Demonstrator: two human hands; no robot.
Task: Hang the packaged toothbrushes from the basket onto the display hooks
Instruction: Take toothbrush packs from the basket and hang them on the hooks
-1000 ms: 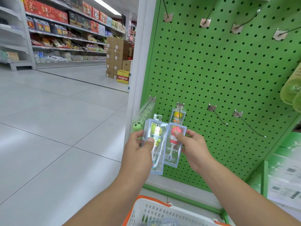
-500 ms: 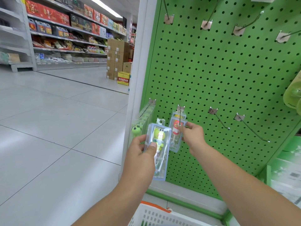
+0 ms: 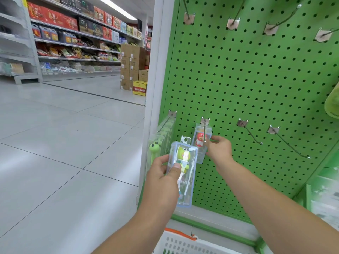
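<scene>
Toothbrush pack (image 3: 183,173) with a green frog handle sits gripped in the left hand (image 3: 163,182), above the white basket (image 3: 179,243). Farther in, the right hand (image 3: 219,150) pinches a red-figure pack (image 3: 200,142) hanging on a hook (image 3: 204,129) of the green pegboard (image 3: 256,88).

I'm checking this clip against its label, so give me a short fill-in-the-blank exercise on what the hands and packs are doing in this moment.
1. The left hand holds a clear pack with a ____ frog-shaped toothbrush.
2. The right hand is at the pack with the red figure, which is on the ____ hook from the left in the lower row.
3. The two lower hooks to the right of it carry ____ packs.
4. The white basket has an ____ rim.

Missing words: green; second; no; orange
</scene>
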